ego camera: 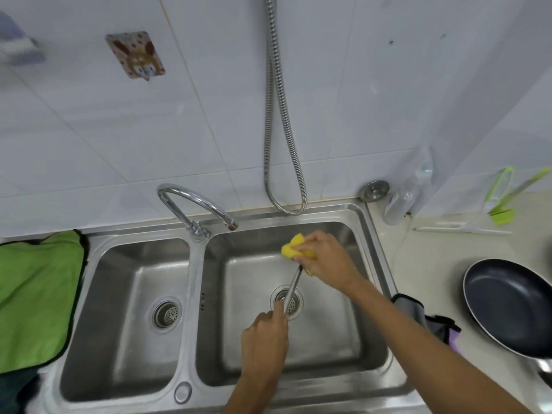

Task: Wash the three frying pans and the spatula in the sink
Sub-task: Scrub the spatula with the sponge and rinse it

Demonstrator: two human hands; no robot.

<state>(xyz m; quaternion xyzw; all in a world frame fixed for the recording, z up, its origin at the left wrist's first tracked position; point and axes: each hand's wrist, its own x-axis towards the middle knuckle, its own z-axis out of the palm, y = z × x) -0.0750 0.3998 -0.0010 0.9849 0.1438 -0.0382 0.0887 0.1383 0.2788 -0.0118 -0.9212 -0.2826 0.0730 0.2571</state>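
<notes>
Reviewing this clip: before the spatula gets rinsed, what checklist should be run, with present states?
1. Left hand grips spatula handle: ok.
2. Right hand holds sponge around the spatula's far end: ok.
3. Spatula held over the sink's right basin: ok.
4. Faucet running: not ok, no stream visible.
5. Spatula blade clean: cannot tell, hidden by sponge.
6. Three pans accounted for: cannot tell, one frying pan in view, on the counter.
</notes>
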